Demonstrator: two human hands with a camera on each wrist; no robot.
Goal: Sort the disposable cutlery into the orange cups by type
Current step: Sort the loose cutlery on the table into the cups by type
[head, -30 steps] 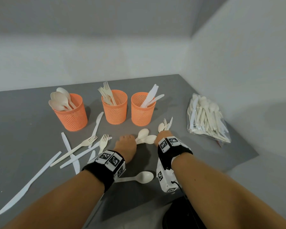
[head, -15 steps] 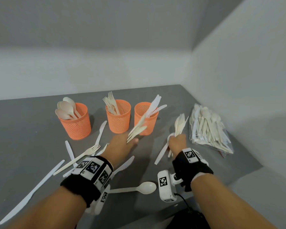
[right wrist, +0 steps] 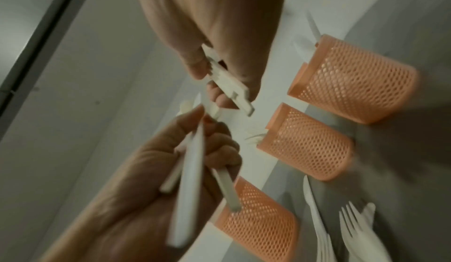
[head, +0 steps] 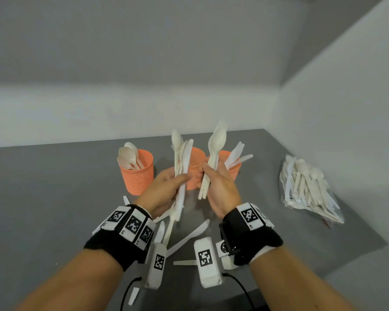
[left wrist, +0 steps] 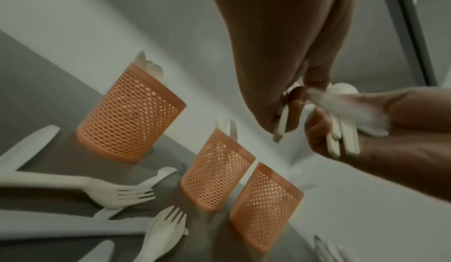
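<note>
Both hands are raised close together in front of the three orange mesh cups. My left hand [head: 182, 178] grips an upright mixed bundle [head: 182, 153] with a spoon and a long white knife in it. My right hand [head: 208, 174] grips a second bundle [head: 214, 151] with a spoon and a fork at its top; its flat handles [right wrist: 231, 87] stick out below the fingers. The left cup [head: 138, 176] holds spoons and the right cup [head: 233, 169] holds knives. The middle cup [head: 195, 163] is mostly hidden behind the hands; fork tips [left wrist: 227, 127] stand in it.
Loose cutlery lies on the grey table [head: 54, 198] under my wrists: a knife [head: 189, 236], forks [left wrist: 117, 194] and other pieces. A clear bag of cutlery [head: 308, 189] lies at the right by the wall. Walls close the back and right.
Both hands have risen off the table with their bundles and come together in front of the cups. The left hand now holds a fuller bundle.
</note>
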